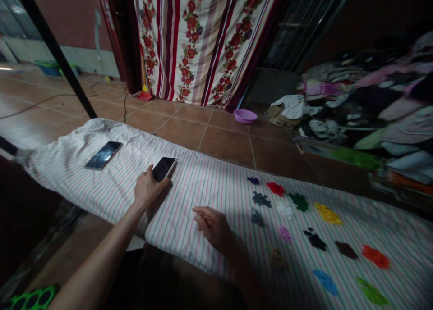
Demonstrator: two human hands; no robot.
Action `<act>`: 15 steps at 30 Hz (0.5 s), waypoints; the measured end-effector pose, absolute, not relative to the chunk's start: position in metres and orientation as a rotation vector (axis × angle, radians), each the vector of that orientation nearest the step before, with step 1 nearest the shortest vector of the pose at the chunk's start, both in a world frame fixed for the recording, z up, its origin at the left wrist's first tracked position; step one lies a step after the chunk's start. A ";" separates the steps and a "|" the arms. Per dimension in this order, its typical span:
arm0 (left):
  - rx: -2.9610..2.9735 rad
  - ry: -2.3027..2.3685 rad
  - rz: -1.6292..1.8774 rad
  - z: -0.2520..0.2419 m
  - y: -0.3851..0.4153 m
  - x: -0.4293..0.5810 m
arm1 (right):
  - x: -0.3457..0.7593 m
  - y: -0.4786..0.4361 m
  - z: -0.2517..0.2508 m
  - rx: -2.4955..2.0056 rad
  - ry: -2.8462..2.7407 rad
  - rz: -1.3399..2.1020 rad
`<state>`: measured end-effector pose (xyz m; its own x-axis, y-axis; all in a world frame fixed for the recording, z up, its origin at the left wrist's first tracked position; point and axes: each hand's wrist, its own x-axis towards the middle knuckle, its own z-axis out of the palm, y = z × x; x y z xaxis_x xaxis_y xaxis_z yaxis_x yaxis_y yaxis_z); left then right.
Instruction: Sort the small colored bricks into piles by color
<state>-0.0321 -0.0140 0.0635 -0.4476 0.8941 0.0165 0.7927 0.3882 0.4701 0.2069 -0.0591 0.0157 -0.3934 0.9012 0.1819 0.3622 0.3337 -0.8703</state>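
My left hand grips the near end of a dark-screened smartphone, which is slightly raised at its right edge above the striped cloth. A second smartphone lies flat on the cloth, further left. Over the middle of the cloth, my right hand is curled closed, with no object showing in its fingers. To its right lie several small piles of pieces sorted by colour, among them a dark grey pile, a red pile, a yellow pile and a blue pile. Their kind is too small to tell.
The striped cloth covers a long, low surface. Beyond it, a purple basin stands on the tiled floor before a floral curtain. Heaped clothes fill the right side. A dark pole slants down at the left.
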 end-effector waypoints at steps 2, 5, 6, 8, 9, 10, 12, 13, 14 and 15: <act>1.303 2.231 0.775 0.064 -0.016 -0.021 | 0.210 -0.056 0.013 -1.175 -1.750 1.209; 1.001 1.885 1.024 0.061 -0.023 0.001 | 0.212 -0.053 0.013 -1.160 -1.431 1.450; 0.929 1.777 1.079 0.060 -0.027 0.010 | 0.212 -0.053 0.015 -1.118 -1.324 1.506; 0.848 1.613 1.131 0.059 -0.036 0.028 | 0.212 -0.052 0.020 -1.009 -1.127 1.590; 0.829 1.555 1.127 0.059 -0.041 0.037 | 0.213 -0.052 0.022 -0.954 -1.044 1.625; 0.820 1.519 1.117 0.059 -0.046 0.046 | 0.213 -0.051 0.024 -0.905 -0.975 1.651; 0.866 1.507 1.098 0.059 -0.056 0.060 | 0.214 -0.049 0.027 -0.838 -0.891 1.685; 0.914 1.525 1.079 0.058 -0.060 0.066 | 0.214 -0.048 0.027 -0.821 -0.880 1.699; 0.965 1.550 1.061 0.058 -0.063 0.071 | 0.215 -0.047 0.026 -0.815 -0.883 1.707; 1.014 1.581 1.047 0.057 -0.066 0.076 | 0.217 -0.046 0.025 -0.819 -0.896 1.707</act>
